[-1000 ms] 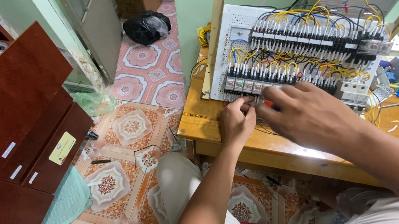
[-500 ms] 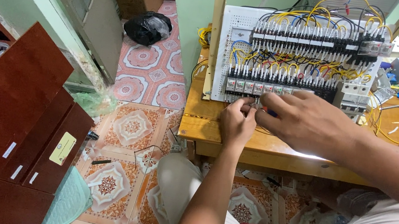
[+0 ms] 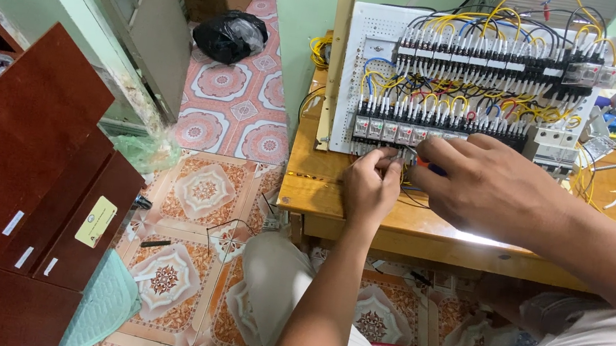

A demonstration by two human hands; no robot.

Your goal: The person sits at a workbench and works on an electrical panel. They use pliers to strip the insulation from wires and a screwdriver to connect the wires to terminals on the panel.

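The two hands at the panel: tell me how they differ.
The left hand is curled, its fingers pinched at the lower edge of the white wiring panel; the right hand lies flatter and broader, reaching in from the right. The right hand covers an orange-and-blue tool; nothing shows in the left hand. Both are bare and meet below the relay row.

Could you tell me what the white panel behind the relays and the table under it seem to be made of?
The white panel looks like painted sheet metal, though plastic is possible: it is thin, flat and punched with a regular grid of small holes. The table looks like varnished wood: a warm yellow-brown top with faint grain and a glossy glare by the right hand.
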